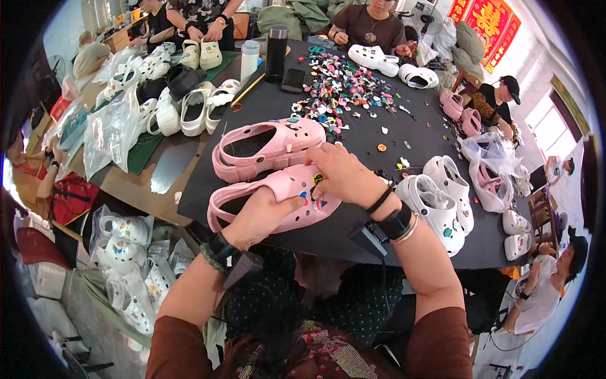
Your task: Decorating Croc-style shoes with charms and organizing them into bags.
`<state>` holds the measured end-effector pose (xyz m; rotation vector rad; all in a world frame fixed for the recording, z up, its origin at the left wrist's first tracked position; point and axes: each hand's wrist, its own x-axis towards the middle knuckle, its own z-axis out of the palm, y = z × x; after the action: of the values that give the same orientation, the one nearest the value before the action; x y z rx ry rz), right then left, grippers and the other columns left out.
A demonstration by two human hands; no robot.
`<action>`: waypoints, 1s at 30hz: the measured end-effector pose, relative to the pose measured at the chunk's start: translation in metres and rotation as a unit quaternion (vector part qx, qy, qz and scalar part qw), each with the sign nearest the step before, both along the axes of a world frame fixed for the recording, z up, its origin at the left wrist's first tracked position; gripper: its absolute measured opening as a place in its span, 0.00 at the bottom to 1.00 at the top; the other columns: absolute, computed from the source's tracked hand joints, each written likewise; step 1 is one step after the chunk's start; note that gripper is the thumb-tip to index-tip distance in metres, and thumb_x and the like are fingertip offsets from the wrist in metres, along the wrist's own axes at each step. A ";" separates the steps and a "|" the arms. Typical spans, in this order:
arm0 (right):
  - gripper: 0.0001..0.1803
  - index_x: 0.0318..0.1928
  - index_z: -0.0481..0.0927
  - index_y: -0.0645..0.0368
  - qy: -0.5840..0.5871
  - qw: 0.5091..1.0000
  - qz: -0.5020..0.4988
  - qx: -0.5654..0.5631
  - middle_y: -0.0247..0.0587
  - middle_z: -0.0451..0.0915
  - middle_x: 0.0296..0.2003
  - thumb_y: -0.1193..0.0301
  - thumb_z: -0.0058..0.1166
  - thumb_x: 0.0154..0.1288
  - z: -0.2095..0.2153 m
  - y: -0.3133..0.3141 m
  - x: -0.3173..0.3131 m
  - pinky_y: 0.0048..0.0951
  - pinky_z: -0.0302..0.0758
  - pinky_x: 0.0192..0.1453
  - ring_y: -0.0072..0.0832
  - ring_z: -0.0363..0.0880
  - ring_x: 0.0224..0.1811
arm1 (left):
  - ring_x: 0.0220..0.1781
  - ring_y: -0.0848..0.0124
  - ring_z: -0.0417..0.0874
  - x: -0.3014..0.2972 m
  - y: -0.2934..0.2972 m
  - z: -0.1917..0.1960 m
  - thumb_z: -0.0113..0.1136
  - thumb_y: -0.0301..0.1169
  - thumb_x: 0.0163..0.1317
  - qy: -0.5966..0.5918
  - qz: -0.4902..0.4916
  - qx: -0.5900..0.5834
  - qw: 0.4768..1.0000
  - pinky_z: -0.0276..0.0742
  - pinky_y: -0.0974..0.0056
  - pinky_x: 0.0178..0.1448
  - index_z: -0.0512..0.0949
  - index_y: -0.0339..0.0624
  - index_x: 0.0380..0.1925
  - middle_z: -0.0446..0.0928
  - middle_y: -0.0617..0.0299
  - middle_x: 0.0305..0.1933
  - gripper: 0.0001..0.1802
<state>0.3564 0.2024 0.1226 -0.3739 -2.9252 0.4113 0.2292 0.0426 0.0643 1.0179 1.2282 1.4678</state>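
A pink clog (287,189) lies at the table's near edge, its toe to the right. My left hand (262,218) is closed around its instep, the thumb on the upper beside a blue charm (303,196). At the toe, my right hand (344,174) bends its finger and thumb around a small yellow-and-black shoe charm (317,179) on the upper; the fingertips are partly hidden. Just beyond lies a second pink clog (271,146), with a few charms on its upper.
A heap of colourful charms (344,88) spreads over the black table (252,101). White clogs (432,208) stand to the right, a black bottle (276,55) and white bottle (250,62) at the back. More clogs (192,110) crowd the left table. Other people work around.
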 end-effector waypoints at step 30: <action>0.07 0.33 0.82 0.53 0.304 0.941 -0.102 -0.106 0.39 0.76 0.54 0.70 0.66 0.53 -0.042 -0.045 0.056 0.44 0.63 0.60 0.41 0.70 0.60 | 0.58 0.72 0.76 0.016 -0.010 0.003 0.58 0.22 0.67 -0.089 0.001 0.004 0.996 0.74 0.64 0.62 0.66 0.36 0.63 0.75 0.61 0.58 0.25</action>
<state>0.4125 0.1576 0.0808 -0.4712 -2.2248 0.6726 0.2456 0.0330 0.0674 0.8715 1.0971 1.5300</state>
